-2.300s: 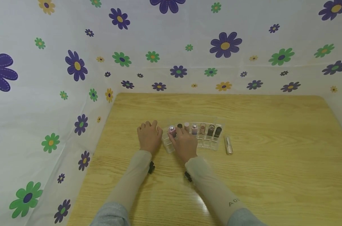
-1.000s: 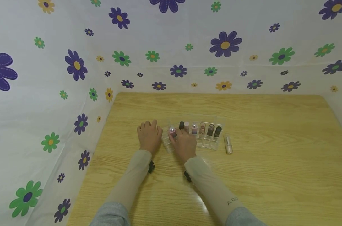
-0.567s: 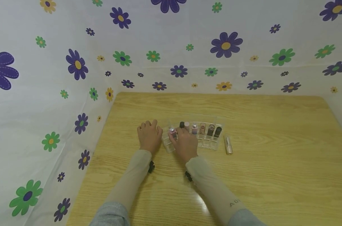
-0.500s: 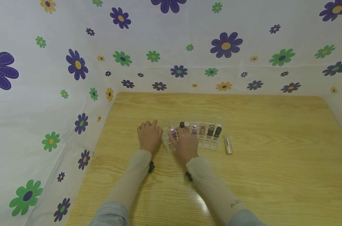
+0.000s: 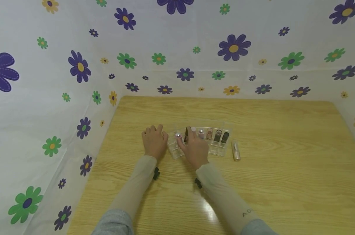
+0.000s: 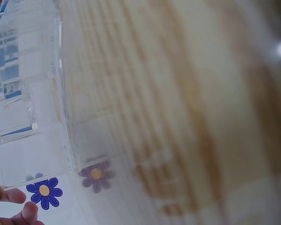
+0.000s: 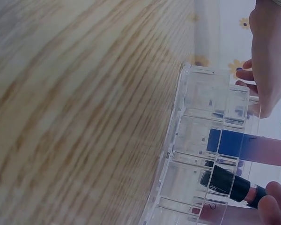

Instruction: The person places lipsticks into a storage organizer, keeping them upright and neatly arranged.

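Note:
A clear plastic lipstick organizer [image 5: 173,151] stands on the table with a row of upright lipsticks. My right hand [image 5: 197,150] is over its left half, index finger extended and thumb spread to the left. In the right wrist view its fingertips [image 7: 271,204] are right at the top of a tilted black lipstick [image 7: 229,184]. A blue-to-pink tube [image 7: 262,149] sits in the neighbouring compartment. Loosely bent, the left hand [image 5: 155,141] rests beside the organizer's left end, thumb close to its edge; its fingers [image 6: 9,193] show at the lower left of the left wrist view.
To the right of the organizer lies a single silvery lipstick tube [image 5: 236,151]. Other lipsticks, including a dark ornate one [image 5: 218,135] and a black one [image 5: 225,137], fill the right compartments. A flower-print cloth [image 5: 253,49] surrounds the wooden table [image 5: 283,163].
The right hand has shifted slightly right and its index finger has straightened, leaving more of the black lipstick in sight. The left hand stays in place.

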`<state>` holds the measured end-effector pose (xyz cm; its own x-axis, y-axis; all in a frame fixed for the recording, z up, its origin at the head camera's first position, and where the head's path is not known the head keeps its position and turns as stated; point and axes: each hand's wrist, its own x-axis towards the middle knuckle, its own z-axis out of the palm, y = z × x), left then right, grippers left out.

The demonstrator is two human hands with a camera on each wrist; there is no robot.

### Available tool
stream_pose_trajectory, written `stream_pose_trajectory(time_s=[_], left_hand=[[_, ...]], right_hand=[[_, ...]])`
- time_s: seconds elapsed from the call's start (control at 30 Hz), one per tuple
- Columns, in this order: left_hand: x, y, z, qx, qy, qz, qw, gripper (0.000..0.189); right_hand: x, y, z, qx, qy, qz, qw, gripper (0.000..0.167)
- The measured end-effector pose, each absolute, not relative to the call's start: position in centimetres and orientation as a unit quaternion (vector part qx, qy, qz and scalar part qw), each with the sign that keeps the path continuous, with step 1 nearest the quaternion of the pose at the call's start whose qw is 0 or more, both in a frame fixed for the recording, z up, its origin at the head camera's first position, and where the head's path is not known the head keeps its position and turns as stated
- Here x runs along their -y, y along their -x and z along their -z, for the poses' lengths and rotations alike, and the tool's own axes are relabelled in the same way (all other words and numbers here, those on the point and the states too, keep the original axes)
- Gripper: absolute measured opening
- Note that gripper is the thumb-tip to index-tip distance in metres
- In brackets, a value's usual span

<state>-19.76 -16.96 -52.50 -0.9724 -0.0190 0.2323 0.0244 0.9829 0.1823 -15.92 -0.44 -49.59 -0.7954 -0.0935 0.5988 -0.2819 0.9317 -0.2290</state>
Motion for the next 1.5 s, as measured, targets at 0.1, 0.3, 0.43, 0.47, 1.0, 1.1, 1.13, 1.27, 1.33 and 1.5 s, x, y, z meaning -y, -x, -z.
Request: stream_pose_trajectory(time_s=[0.1, 0.3, 0.43, 0.47, 1.0, 1.1, 1.13, 1.27, 1.33, 1.5], left_hand=[[17.0, 19.8, 52.5, 0.989, 0.001, 0.091, 0.117, 0.027], [17.0, 19.9, 52.7, 0.988, 0.004, 0.090, 0.129, 0.025], [17.0, 19.9, 52.6, 0.987, 0.004, 0.095, 0.133, 0.027], [17.0, 19.9, 52.6, 0.987, 0.004, 0.096, 0.131, 0.028], [16.9, 19.8, 52.4, 0.988, -0.001, 0.100, 0.117, 0.028], [16.9, 19.8, 52.4, 0.988, -0.002, 0.102, 0.112, 0.028], [16.9, 19.8, 52.5, 0.989, -0.002, 0.101, 0.111, 0.029], [17.0, 19.8, 52.6, 0.989, -0.002, 0.100, 0.111, 0.031], [17.0, 19.9, 52.6, 0.989, -0.002, 0.101, 0.110, 0.031], [16.9, 19.8, 52.5, 0.989, -0.005, 0.105, 0.103, 0.031]], right_hand=[[0.4, 15.9, 49.5, 0.935, -0.103, -0.162, 0.297, 0.046], [0.4, 15.7, 49.7, 0.926, -0.118, -0.156, 0.322, 0.037], [0.3, 15.5, 49.8, 0.922, -0.131, -0.154, 0.329, 0.034], [0.2, 15.4, 49.9, 0.922, -0.134, -0.155, 0.328, 0.034], [-1.0, 15.1, 49.8, 0.906, -0.184, -0.176, 0.338, 0.031], [-1.6, 15.0, 49.9, 0.908, -0.203, -0.157, 0.332, 0.029], [-1.8, 14.9, 50.0, 0.908, -0.209, -0.152, 0.330, 0.028], [-2.6, 14.7, 50.2, 0.905, -0.238, -0.141, 0.323, 0.029], [-3.0, 14.5, 50.2, 0.903, -0.251, -0.142, 0.318, 0.029], [-4.1, 13.8, 50.3, 0.908, -0.275, -0.117, 0.295, 0.030]])
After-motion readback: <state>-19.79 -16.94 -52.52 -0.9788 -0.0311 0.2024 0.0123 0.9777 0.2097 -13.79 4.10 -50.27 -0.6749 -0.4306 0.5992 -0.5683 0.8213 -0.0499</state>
